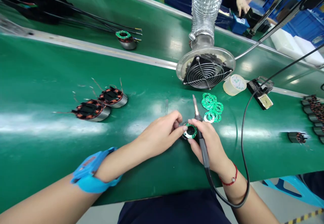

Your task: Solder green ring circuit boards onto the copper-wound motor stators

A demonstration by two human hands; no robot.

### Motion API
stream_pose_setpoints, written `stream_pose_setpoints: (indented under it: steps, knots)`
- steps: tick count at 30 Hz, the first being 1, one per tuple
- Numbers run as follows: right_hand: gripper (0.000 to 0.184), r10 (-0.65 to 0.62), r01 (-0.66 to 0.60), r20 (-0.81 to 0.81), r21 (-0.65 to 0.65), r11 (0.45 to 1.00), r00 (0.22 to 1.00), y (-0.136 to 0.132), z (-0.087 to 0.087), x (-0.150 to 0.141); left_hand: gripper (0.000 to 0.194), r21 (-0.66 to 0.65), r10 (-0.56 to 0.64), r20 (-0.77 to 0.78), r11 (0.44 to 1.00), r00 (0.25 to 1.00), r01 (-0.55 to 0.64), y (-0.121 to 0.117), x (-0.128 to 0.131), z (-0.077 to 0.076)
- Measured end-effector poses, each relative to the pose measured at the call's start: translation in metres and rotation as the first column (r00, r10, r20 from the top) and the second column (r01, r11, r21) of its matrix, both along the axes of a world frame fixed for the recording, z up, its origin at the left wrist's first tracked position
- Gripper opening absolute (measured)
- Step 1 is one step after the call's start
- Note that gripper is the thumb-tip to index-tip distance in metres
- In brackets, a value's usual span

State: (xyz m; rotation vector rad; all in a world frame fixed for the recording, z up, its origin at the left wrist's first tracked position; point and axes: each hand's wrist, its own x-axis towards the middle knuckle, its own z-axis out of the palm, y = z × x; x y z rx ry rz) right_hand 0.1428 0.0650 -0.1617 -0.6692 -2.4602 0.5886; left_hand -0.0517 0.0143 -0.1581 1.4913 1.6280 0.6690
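Note:
A green ring-shaped circuit board [194, 133] lies on a motor stator that is mostly hidden beneath it and by my fingers. My left hand [162, 134] grips its left side, thumb on the board's rim and fingers curled round. On the other side my right hand [211, 143] holds a soldering iron [204, 151], its tip pointing away from me, past the board. The thumb and a fingertip of that hand also touch the board's edge. Just beyond, a loose pile of green ring boards [212, 103] rests on the green bench.
Two wound stators [115, 103] stand to the left, with more [312, 110] at the far right. A fan-fronted exhaust duct [207, 72] hangs ahead. Near it are a tape roll [234, 84] and an iron stand [260, 92]. The iron's cable [243, 132] loops at right. A co-worker's hand [242, 4] shows behind.

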Motion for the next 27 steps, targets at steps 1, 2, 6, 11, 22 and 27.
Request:
stream_pose_setpoints:
  steps: [1,2,6,11,22,27]
  knots:
    - [0.056,-0.03,0.03,-0.014,0.018,0.999,0.999,0.001,0.0,0.001,0.027,-0.049,-0.056,0.007,0.997,0.998,0.056,-0.001,-0.003,0.0]
    - [0.058,-0.052,0.053,-0.032,0.03,0.998,0.998,0.003,0.0,0.002,0.028,-0.074,-0.115,-0.002,0.991,0.993,0.115,-0.002,-0.006,0.0]
    - [0.06,-0.054,0.055,-0.061,0.005,0.998,0.997,0.004,-0.002,0.006,0.019,0.092,-0.183,-0.044,0.978,0.982,0.186,-0.002,-0.012,-0.001]
    - [0.054,-0.04,0.043,-0.045,0.07,0.997,0.998,-0.001,-0.001,0.002,0.02,0.045,-0.037,0.266,0.999,0.963,0.026,0.003,-0.008,0.0]
    - [0.053,0.081,-0.069,-0.077,0.146,0.987,0.994,-0.006,0.004,0.001,0.031,-0.096,0.047,0.422,0.995,0.906,-0.007,0.003,-0.002,-0.003]
    - [0.046,0.074,-0.065,-0.152,0.063,0.996,0.986,-0.006,0.005,0.001,0.027,-0.04,0.029,0.284,0.999,0.958,-0.019,0.0,-0.001,-0.002]
